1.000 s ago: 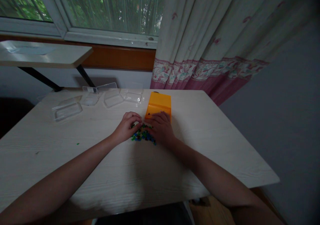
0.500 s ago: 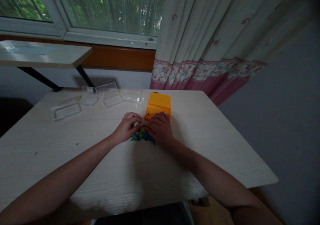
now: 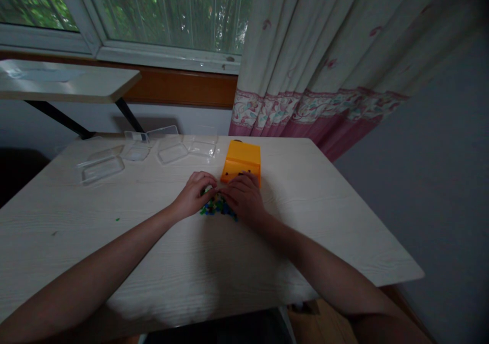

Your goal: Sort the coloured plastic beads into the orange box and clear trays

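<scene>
A small heap of tiny blue and green pieces (image 3: 216, 208) lies on the pale wooden table (image 3: 191, 262). My left hand (image 3: 193, 195) rests over the heap's left side, fingers curled down onto it. My right hand (image 3: 243, 196) covers the right side, fingers bent and meeting the left fingertips above the heap. What the fingertips pinch, if anything, is too small to see. Just behind the hands stands an orange plastic box (image 3: 242, 161), touching or nearly touching my right fingers.
Several clear plastic trays and lids (image 3: 102, 167) (image 3: 172, 151) lie along the table's far left. One stray green piece (image 3: 117, 219) sits left of my forearm. A curtain (image 3: 324, 69) hangs behind, a side table (image 3: 64, 82) stands at the left under the window.
Both hands stay over the heap and have crept slightly closer together; the view has shifted a little.
</scene>
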Motion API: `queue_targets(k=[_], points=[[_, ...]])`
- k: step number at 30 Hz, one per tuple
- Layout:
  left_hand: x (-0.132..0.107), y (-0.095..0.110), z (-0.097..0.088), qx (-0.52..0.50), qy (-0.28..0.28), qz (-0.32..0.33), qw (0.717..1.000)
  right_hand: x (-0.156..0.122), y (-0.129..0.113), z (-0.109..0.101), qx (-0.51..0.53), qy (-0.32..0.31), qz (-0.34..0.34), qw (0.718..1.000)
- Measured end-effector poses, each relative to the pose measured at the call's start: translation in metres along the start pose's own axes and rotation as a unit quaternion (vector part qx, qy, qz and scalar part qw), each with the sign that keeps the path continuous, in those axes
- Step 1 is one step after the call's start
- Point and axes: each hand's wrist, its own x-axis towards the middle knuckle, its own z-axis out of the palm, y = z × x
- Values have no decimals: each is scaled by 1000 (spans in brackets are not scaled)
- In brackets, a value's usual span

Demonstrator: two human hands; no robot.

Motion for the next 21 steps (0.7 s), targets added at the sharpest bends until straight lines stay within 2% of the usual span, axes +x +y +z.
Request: queue_targets(k=[14, 21], points=[[0, 1, 0, 7, -3, 6, 1000, 0, -1, 0, 2, -23, 0, 1000], [-2, 7, -4, 32, -20, 10, 999, 3, 5, -9, -24, 31, 16, 999]])
